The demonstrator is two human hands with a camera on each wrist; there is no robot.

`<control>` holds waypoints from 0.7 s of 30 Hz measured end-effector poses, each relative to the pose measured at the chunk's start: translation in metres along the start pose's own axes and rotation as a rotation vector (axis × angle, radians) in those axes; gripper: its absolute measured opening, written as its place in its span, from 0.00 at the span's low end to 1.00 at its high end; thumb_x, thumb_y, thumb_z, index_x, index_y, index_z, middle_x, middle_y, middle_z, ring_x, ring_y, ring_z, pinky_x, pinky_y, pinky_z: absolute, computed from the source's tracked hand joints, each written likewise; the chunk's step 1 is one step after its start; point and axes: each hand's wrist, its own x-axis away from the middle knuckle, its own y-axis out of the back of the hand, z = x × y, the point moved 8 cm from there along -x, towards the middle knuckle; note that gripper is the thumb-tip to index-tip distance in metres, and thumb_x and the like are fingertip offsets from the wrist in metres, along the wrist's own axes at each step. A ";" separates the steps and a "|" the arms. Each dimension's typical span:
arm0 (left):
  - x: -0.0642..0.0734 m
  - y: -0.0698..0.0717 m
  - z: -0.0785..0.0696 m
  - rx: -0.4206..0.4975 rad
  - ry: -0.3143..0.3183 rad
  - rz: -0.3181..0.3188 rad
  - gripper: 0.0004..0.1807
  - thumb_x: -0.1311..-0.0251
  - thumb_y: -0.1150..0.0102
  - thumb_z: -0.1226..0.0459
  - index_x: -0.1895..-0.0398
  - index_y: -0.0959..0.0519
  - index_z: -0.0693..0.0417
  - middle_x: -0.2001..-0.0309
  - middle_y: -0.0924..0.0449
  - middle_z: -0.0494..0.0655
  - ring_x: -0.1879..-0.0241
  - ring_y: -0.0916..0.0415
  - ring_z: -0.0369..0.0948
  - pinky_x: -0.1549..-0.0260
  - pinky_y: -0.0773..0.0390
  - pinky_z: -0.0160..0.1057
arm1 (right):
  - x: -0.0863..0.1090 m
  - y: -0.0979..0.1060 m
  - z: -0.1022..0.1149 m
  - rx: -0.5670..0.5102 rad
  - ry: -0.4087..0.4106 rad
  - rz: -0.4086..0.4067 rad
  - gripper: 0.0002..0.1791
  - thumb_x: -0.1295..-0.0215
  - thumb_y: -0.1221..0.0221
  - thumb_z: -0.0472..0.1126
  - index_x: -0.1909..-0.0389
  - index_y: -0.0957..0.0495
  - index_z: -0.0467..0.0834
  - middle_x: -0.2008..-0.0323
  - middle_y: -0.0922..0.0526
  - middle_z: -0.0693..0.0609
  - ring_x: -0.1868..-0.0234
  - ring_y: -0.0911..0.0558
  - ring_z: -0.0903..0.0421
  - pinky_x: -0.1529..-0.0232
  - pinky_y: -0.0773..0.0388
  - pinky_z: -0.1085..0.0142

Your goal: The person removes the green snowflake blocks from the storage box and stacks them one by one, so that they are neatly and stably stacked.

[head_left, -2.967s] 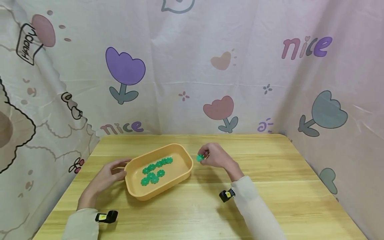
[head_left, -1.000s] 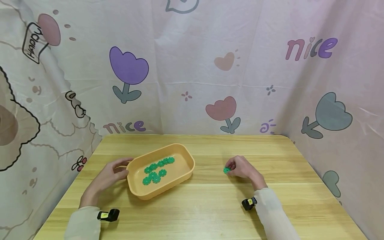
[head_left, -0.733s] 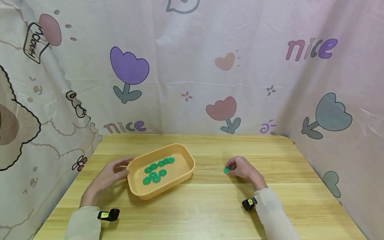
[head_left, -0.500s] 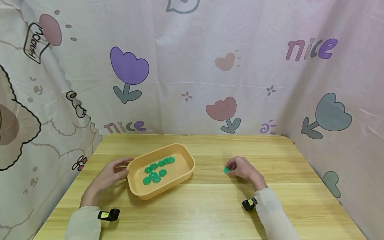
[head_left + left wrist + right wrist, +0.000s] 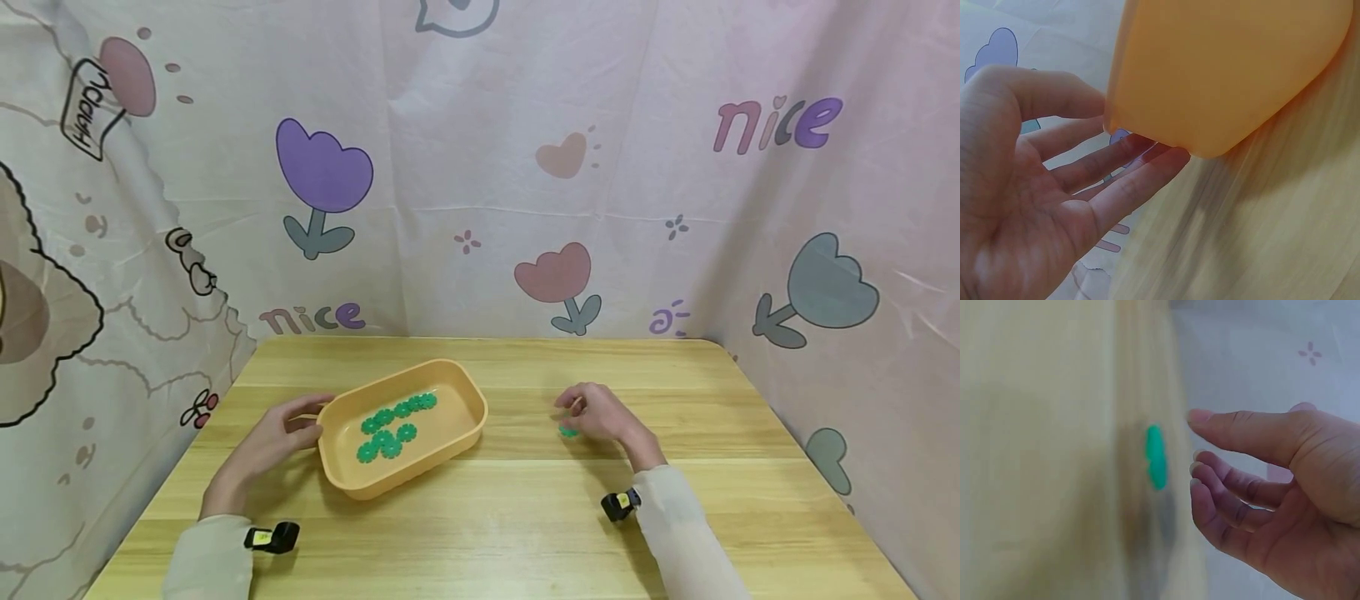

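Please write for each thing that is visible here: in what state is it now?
Yellow-orange box: upright on the table, uncovered, with pieces inside.
Green pieces in the box: lying on its bottom, some touching or overlapping.
Separate green piece: on the table, not held; single or joined, I cannot tell.
Left hand: touching the box's end.
Right hand: near the separate piece, holding nothing.
Printed cloth: hanging, creased.

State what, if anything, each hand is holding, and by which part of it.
The left hand holds the yellow tray by the short end beside it. The right hand holds nothing; the green item lies clear of its fingertips.
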 end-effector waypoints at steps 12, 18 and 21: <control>0.001 0.000 0.000 -0.014 0.006 -0.002 0.27 0.35 0.45 0.64 0.33 0.36 0.56 0.40 0.29 0.62 0.45 0.24 0.55 0.55 0.21 0.28 | -0.025 -0.001 0.074 -0.045 0.161 0.009 0.12 0.46 0.32 0.37 0.59 0.18 0.47 0.61 0.16 0.52 0.63 0.19 0.56 0.65 0.19 0.69; 0.001 0.000 0.001 -0.009 0.014 0.003 0.28 0.35 0.45 0.65 0.33 0.36 0.56 0.40 0.30 0.63 0.45 0.25 0.56 0.55 0.20 0.28 | -0.040 -0.013 0.109 -0.073 0.232 0.033 0.12 0.46 0.32 0.38 0.60 0.17 0.47 0.61 0.16 0.51 0.62 0.18 0.56 0.63 0.18 0.71; 0.000 0.000 0.000 -0.006 0.012 0.005 0.28 0.35 0.46 0.65 0.32 0.36 0.57 0.40 0.30 0.63 0.45 0.25 0.57 0.55 0.20 0.28 | -0.047 -0.023 0.126 -0.088 0.281 0.056 0.12 0.47 0.32 0.36 0.60 0.17 0.43 0.60 0.15 0.48 0.62 0.18 0.55 0.63 0.18 0.71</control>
